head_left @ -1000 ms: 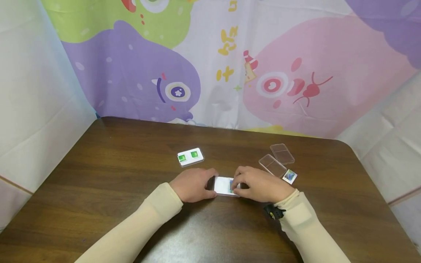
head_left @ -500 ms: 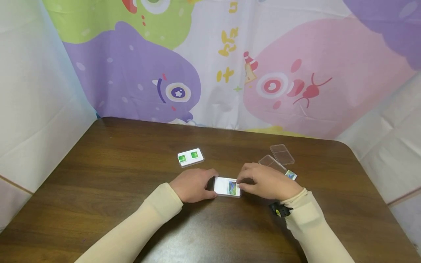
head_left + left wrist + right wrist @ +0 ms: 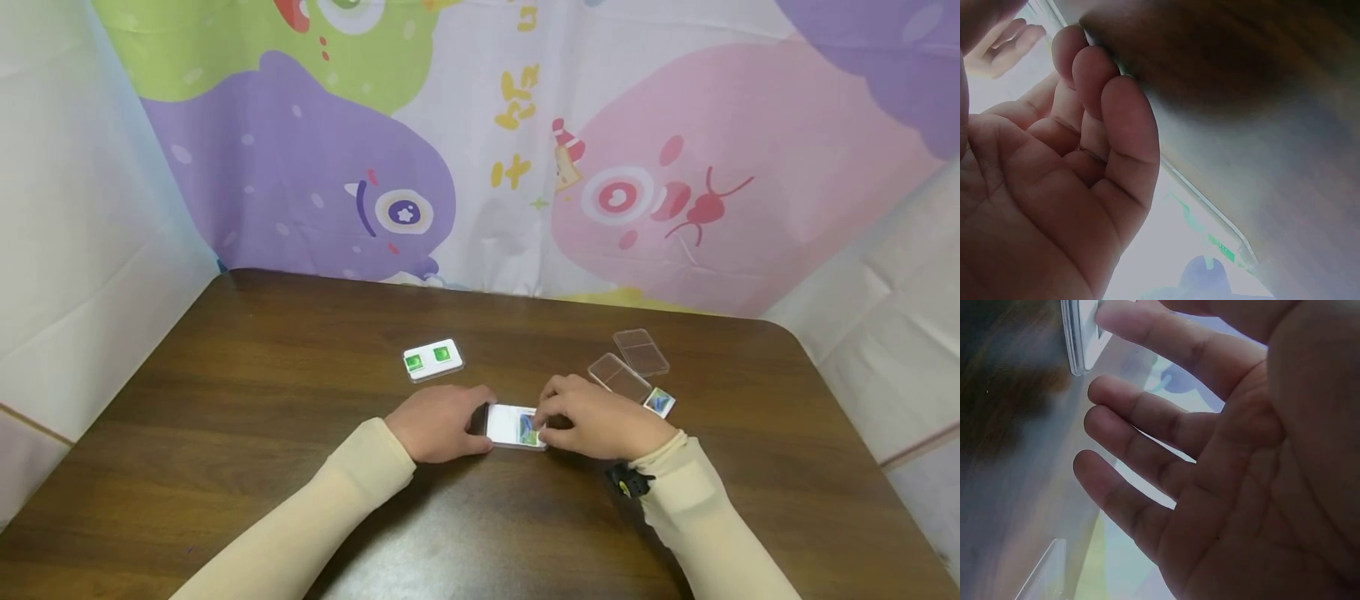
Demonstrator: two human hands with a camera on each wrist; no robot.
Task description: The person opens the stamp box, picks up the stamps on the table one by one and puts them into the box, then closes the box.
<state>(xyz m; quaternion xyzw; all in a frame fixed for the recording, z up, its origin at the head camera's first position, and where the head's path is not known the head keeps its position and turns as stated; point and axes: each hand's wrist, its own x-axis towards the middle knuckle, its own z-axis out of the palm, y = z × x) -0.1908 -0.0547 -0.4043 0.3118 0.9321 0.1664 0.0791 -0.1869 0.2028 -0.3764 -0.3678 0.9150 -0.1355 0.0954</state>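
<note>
My left hand (image 3: pixel 442 423) grips the left end of a flat clear case (image 3: pixel 501 427) with a white face, thumb at the near edge and fingers at the far edge. A small stamp-like picture (image 3: pixel 527 427) in blue and green lies on the right half of that face. At the right end my right hand (image 3: pixel 596 417) touches the picture's edge with its fingertips. In the right wrist view the index finger (image 3: pixel 1119 322) rests on the white face; its other fingers stretch out loosely. The thumb's contact is hidden there.
Behind the left hand lies another clear case (image 3: pixel 433 359) with two green stamp-like pictures on white. To the right are two clear plastic pieces (image 3: pixel 619 377) (image 3: pixel 642 352) and a loose blue picture (image 3: pixel 659 402). A printed curtain (image 3: pixel 502 242) hangs behind the brown table (image 3: pixel 300 333).
My right fingertips lift off the picture toward the right, baring it, then come back onto its right edge. My left hand keeps its hold on the case.
</note>
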